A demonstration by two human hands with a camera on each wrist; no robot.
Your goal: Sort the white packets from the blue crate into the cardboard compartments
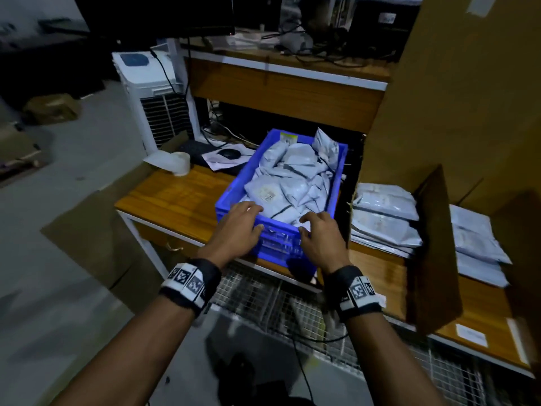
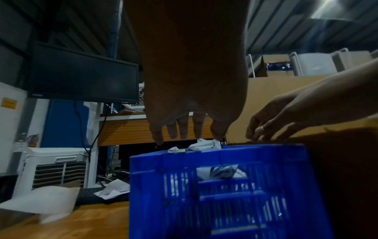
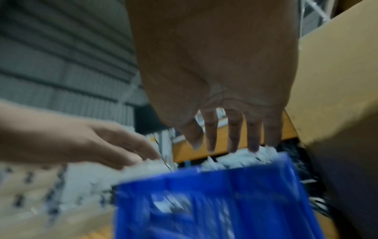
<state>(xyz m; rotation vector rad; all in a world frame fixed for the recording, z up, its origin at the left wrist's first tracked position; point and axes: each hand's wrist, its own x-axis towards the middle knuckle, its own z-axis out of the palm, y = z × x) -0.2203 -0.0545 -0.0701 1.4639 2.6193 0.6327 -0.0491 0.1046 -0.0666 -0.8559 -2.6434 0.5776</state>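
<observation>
A blue crate (image 1: 234, 186) heaped with white packets (image 1: 292, 183) stands on the wooden table (image 1: 175, 197). My left hand (image 1: 243, 221) hovers over the crate's near rim with fingers straight and holds nothing. My right hand (image 1: 316, 227) hangs beside it over the near right corner, fingers loosely bent, fingertips close to the packets, also holding nothing. To the right, cardboard compartments split by a divider (image 1: 433, 247) hold flat stacks of packets (image 1: 383, 218). The left wrist view shows my left hand (image 2: 182, 129) above the crate (image 2: 225, 194). The blurred right wrist view shows my right hand (image 3: 233, 142) just over the packets (image 3: 245, 155).
A tall cardboard box (image 1: 468, 98) rises right of the crate. Behind the crate are a mouse (image 1: 229, 153), papers and a pale roll (image 1: 178, 162). A white air cooler (image 1: 152, 92) stands at the left, a dark monitor (image 1: 164, 16) above. Wire mesh (image 1: 263, 294) lies under the table edge.
</observation>
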